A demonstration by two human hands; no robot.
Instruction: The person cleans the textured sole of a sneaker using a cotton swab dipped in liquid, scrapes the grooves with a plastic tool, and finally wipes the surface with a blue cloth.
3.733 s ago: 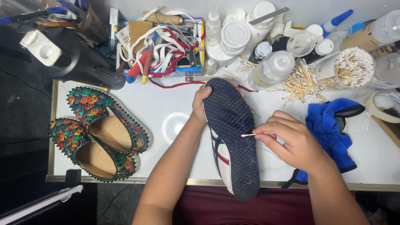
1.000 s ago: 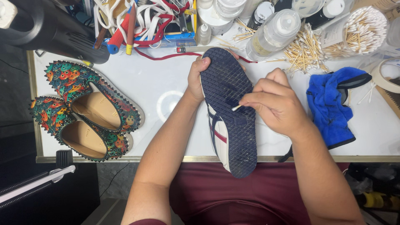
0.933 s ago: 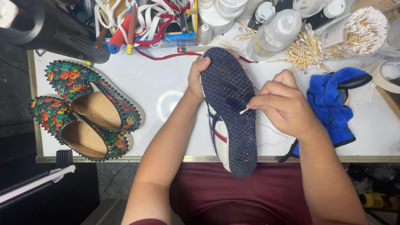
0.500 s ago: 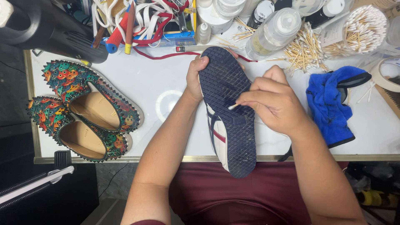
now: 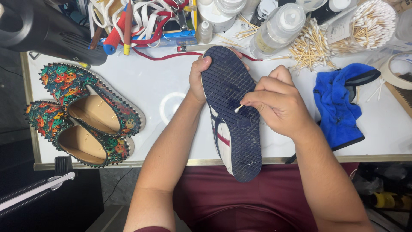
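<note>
A sneaker (image 5: 234,129) with a dark blue patterned sole and a white side with red and blue stripes is held sole-up over the table's front edge. My left hand (image 5: 197,79) grips its toe end from the left. My right hand (image 5: 279,105) pinches a cotton swab (image 5: 238,108) whose white tip touches the middle of the sole.
A pair of multicoloured spiked loafers (image 5: 81,114) lies at the left of the white table (image 5: 150,86). A blue cloth (image 5: 339,107) lies at the right. Behind are loose cotton swabs (image 5: 309,45), a clear bottle (image 5: 279,28), laces and tools (image 5: 146,21), and a tape roll (image 5: 397,68).
My right hand has moved the swab back and forth across the sole's middle. The left hand and the sneaker have stayed nearly still.
</note>
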